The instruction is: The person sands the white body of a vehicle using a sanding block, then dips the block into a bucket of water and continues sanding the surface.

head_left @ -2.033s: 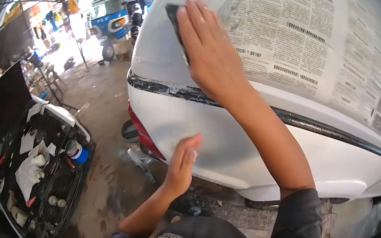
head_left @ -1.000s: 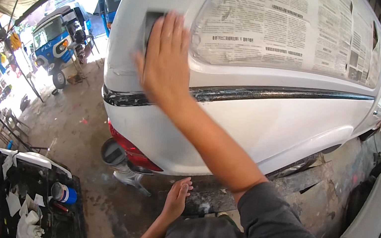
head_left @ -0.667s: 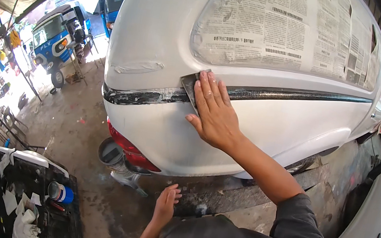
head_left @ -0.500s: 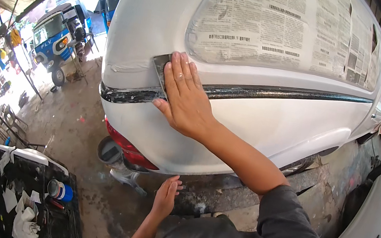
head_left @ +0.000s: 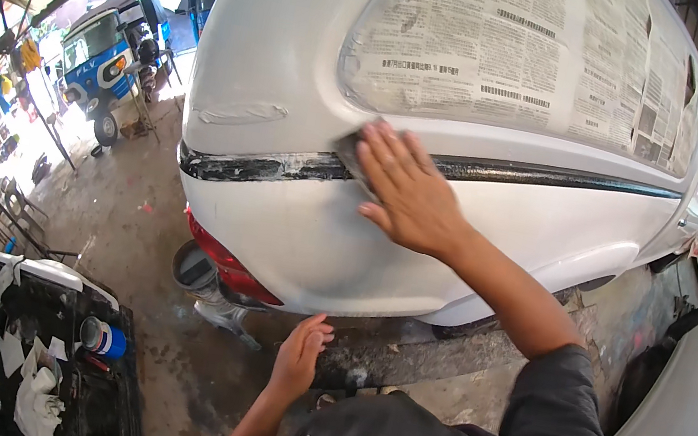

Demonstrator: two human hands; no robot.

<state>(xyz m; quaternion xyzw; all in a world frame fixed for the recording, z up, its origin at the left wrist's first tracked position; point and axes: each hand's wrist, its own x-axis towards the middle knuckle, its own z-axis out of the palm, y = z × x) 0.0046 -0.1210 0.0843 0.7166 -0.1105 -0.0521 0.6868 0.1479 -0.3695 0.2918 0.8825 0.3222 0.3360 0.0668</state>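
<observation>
My right hand [head_left: 416,194] lies flat against the side of a white car body [head_left: 272,237], fingers stretched out and a little apart. Under its palm and fingertips is a dark grey sheet of sandpaper [head_left: 350,154], mostly covered, with its left corner showing. The hand rests over the black trim strip [head_left: 523,173] that runs along the panel; white smears mark the strip's left end. Below the car's lower edge my left hand [head_left: 299,359] hangs with nothing in it, its fingers loosely bent. Newspaper sheets [head_left: 488,47] mask the side window above.
A red tail light [head_left: 226,262] sits at the car's lower left, with a bucket [head_left: 191,266] on the floor beside it. A cluttered black surface at lower left bears a blue-and-white can [head_left: 103,338] and rags [head_left: 40,397]. A loose white car panel [head_left: 668,410] stands at right.
My right hand has slid to the right along the trim strip with the sandpaper under it. A wrinkled smear on the white panel now shows more fully. My left hand has barely moved.
</observation>
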